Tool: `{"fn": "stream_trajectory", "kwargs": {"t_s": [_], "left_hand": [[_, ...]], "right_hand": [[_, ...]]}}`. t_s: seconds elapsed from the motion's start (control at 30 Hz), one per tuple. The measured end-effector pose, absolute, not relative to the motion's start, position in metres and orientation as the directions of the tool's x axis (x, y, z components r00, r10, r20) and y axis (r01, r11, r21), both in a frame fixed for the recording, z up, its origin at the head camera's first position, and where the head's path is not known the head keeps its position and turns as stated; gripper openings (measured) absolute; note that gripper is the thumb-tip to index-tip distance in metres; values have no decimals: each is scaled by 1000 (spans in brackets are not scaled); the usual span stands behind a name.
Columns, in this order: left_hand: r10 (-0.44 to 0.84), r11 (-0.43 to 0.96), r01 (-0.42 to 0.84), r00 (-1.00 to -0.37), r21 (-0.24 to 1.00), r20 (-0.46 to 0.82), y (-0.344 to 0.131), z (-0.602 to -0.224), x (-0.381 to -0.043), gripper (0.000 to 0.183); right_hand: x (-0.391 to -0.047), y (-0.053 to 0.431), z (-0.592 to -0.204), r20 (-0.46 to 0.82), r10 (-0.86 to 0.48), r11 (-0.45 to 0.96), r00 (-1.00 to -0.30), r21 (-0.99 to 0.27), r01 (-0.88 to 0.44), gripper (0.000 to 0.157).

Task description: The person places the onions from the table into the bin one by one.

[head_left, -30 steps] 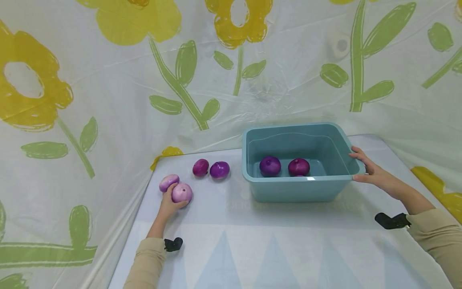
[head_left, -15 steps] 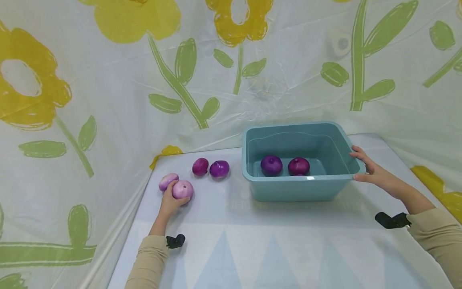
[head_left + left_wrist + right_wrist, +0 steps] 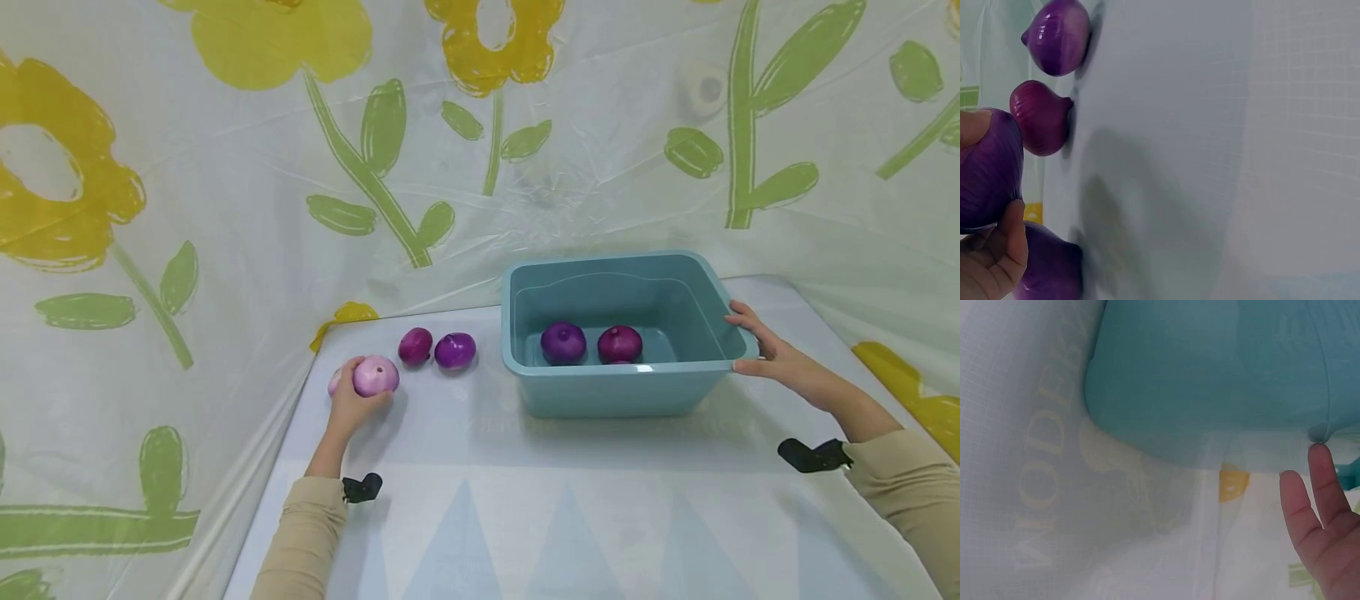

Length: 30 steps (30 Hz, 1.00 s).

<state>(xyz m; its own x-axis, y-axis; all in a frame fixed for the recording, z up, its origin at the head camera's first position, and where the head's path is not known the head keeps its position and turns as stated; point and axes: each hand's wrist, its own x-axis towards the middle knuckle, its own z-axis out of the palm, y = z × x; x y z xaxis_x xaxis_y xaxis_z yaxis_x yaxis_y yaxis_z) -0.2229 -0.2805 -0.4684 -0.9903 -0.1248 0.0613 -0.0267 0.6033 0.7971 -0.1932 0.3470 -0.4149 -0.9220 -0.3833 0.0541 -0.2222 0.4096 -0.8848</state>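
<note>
In the head view my left hand [image 3: 354,408] grips a pale purple onion [image 3: 377,376] between thumb and fingers. Its shadow lies apart below it on the table, so the onion is raised. Close behind that hand, mostly hidden, sits another pale purple onion [image 3: 1054,265]. My right hand [image 3: 780,367] holds the rim at the right front corner of a blue-green plastic tub [image 3: 600,396], thumb at the front and fingers over the side. In the right wrist view two straight fingers [image 3: 1329,481] reach up to the tub's edge.
A magenta onion [image 3: 416,347] and a violet onion [image 3: 455,352] lie between the left hand and the tub. Inside the tub sit a purple onion [image 3: 563,343] and a dark magenta onion [image 3: 620,343], with part of another below. A flowered curtain [image 3: 585,150] hangs behind the table.
My left hand has lifted the pale onion up and slightly back, now covering most of the onion behind it. The right hand and the tub hold still.
</note>
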Motion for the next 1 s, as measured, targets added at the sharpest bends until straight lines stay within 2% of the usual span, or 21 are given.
{"fn": "stream_trajectory", "kwargs": {"t_s": [0.3,1.0], "left_hand": [[-162,622,-107,-987,776,-6,-274,-447,-238,82],[11,588,95,-994,803,109,-225,-381,-275,80]], "right_hand": [[-194,347,-415,47,-377,426,-925,-878,-219,70],[-193,347,-416,66,-392,395,-918,-889,-232,67]]}}
